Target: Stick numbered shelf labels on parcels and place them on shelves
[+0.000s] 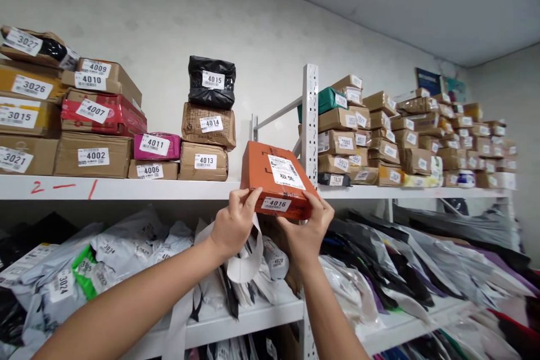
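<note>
An orange box [276, 180] with a white shipping label and a sticker reading 4016 rests tilted on the front edge of the white upper shelf [126, 188]. My left hand [234, 222] pinches its lower left corner, with a white paper strip [248, 259] hanging from the fingers. My right hand [307, 230] grips the box's lower right edge. Just left of the box stands a stack of parcels marked 4013 [205, 161], 4014 and 4015.
Numbered cartons fill the upper shelf at left, and several small brown boxes [405, 140] pile up right of the perforated upright post [311, 124]. The lower shelf [253, 318] holds heaps of grey, white and black mailer bags. A red "2-1" is written on the shelf edge.
</note>
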Demonstrator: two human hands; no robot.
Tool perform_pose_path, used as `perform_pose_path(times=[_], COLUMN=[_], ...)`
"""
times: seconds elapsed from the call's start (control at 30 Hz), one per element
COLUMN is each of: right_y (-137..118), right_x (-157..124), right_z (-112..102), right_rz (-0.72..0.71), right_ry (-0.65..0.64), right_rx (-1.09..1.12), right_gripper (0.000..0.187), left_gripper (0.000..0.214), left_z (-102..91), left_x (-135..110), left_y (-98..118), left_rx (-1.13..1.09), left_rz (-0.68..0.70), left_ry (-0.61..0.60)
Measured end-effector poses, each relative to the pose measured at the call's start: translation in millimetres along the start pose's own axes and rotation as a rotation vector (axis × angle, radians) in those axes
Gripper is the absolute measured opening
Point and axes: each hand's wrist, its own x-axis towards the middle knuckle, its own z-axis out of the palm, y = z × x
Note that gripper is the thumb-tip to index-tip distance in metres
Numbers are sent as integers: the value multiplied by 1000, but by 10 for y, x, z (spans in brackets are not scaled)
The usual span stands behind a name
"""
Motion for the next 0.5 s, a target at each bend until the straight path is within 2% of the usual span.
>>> perform_pose_path(times=[0.17,0.4,0.5], right_y=[59,104,99], right_x=[-60,-129,-72], right_z=[28,46,11], right_rz=[-25,-43,-53], right_ry=[8,13,5], right_rx=[27,22,25], right_gripper=[66,63,63], left_gripper=[58,60,62], left_z=[38,48,19], left_x=[-68,-146,-115], left_y=[-17,3,32], left_rx=[32,-8,-15], left_rz=[61,74,20], left_ry=[83,94,43])
